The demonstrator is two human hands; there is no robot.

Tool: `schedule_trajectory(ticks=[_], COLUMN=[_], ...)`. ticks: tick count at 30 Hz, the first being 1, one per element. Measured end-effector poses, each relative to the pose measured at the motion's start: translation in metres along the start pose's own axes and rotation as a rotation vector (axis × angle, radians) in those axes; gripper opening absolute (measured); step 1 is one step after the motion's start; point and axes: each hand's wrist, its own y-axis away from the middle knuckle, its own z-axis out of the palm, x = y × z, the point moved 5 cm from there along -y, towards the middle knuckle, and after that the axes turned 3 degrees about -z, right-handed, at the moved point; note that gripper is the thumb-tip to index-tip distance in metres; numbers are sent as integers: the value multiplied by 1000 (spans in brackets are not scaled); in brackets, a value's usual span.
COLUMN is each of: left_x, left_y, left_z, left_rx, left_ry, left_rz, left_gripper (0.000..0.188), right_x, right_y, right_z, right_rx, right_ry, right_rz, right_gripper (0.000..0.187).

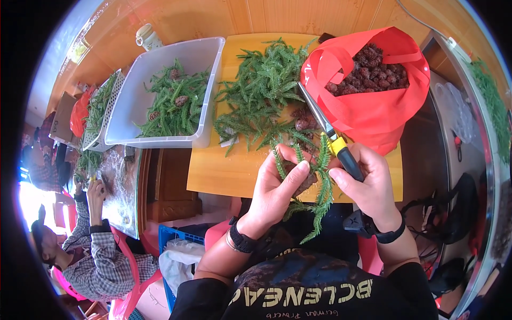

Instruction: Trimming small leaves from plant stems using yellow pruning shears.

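My left hand (272, 189) pinches a green artificial pine sprig (322, 205) near its middle, its needled branches spreading up and hanging down over the table's front edge. A brown pine cone (304, 186) seems to sit among the branches, partly hidden by my fingers. In my right hand (370, 184) long-nose pliers (349, 162) with black and yellow handles rest against the palm, jaws pointing up and left. The right thumb and a fingertip also reach the sprig. Just beyond lie a heap of green sprigs (266, 74) and a loose pine cone (305, 122).
A red fabric bag (373, 117) full of pine cones stands at the table's back right. Left of the heap is a translucent plastic bin (165, 143) holding sprigs with cones. A co-worker (106, 266) in a checked shirt works at another table, far left.
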Motion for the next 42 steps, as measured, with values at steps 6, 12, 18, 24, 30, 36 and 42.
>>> schedule_trajectory(ticks=[6,12,18,24,30,36,42], left_x=[1,-1,2,11,7,2,-3], left_y=[0,1,4,8,8,5,3], left_z=[3,1,2,8,6,4,-1], left_rx=[26,-40,-40,-69,-74,-47,-24], left_ry=[-33,5,-137,-313,-266,-197,-150], left_rz=[23,25,195,312,312,227,166], left_gripper=[10,9,16,21,21,20,16], right_x=[-1,3,-4,1,0,-1,-3], right_y=[2,4,6,8,7,8,4], right_z=[2,-1,3,-1,2,-1,-5], right_rx=[-16,-27,-8,-47,-40,-43,41], right_ry=[-78,-52,-129,-109,-183,-136,-76], right_rz=[43,70,64,54,32,78,-90], right_gripper=[18,19,12,17,21,17,13])
